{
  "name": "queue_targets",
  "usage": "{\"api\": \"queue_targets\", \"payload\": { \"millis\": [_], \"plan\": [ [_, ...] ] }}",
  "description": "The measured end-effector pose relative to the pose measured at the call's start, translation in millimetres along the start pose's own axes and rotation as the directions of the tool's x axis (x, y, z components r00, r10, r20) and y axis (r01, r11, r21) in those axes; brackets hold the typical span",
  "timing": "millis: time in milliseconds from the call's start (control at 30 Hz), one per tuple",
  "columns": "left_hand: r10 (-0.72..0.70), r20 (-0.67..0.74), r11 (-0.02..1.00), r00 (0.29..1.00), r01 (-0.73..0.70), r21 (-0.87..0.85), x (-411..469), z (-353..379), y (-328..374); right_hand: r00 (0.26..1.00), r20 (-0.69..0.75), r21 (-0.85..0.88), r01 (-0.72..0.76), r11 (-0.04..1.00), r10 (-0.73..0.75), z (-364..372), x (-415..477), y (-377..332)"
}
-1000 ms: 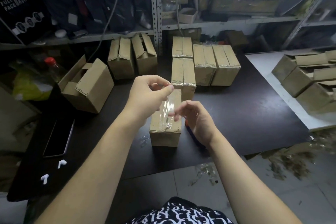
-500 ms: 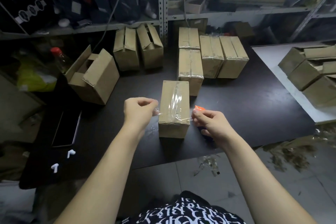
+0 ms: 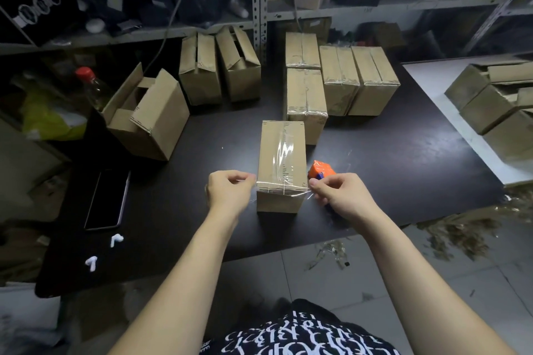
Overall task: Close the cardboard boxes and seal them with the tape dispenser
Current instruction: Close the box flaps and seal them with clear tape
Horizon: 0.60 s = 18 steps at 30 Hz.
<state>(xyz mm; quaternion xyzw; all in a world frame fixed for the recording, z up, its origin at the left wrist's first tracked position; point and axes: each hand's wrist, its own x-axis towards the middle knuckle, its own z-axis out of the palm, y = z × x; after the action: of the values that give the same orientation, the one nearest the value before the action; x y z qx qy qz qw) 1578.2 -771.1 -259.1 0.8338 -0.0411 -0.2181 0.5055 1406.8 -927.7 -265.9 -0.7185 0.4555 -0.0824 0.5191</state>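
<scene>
A closed cardboard box stands near the front of the black table, with clear tape along its top seam. A strip of clear tape stretches across its near top edge. My left hand pinches the strip's left end beside the box. My right hand pinches the right end. The orange tape dispenser lies on the table just behind my right hand, partly hidden by it.
Several taped boxes stand behind. An open box lies at the left, two unsealed ones at the back. A phone and two white earbuds sit left. More boxes rest on a white surface, right.
My hands came down from above the box to its near edge and spread apart. The tape strip they held over the top is now stretched flat across the near edge.
</scene>
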Motion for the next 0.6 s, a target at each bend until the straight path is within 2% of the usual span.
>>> {"api": "queue_targets", "payload": {
  "millis": [300, 433, 600],
  "plan": [
    [0.018, 0.036, 1.0, 0.999, -0.019, 0.012, 5, 10, -16, 0.999, 0.01, -0.013, -0.05, 0.999, 0.05, 3, 10, 7],
    [-0.039, 0.068, 0.995, 0.997, 0.046, -0.09, 7, 14, -27, 0.996, 0.058, 0.12, -0.074, 0.99, 0.067, 7, 11, 12],
    [-0.115, 0.095, 0.973, 0.989, 0.132, -0.192, 8, 18, -35, 0.985, 0.138, 0.163, -0.127, 0.978, 0.105, 10, 11, 18]
  ]
}}
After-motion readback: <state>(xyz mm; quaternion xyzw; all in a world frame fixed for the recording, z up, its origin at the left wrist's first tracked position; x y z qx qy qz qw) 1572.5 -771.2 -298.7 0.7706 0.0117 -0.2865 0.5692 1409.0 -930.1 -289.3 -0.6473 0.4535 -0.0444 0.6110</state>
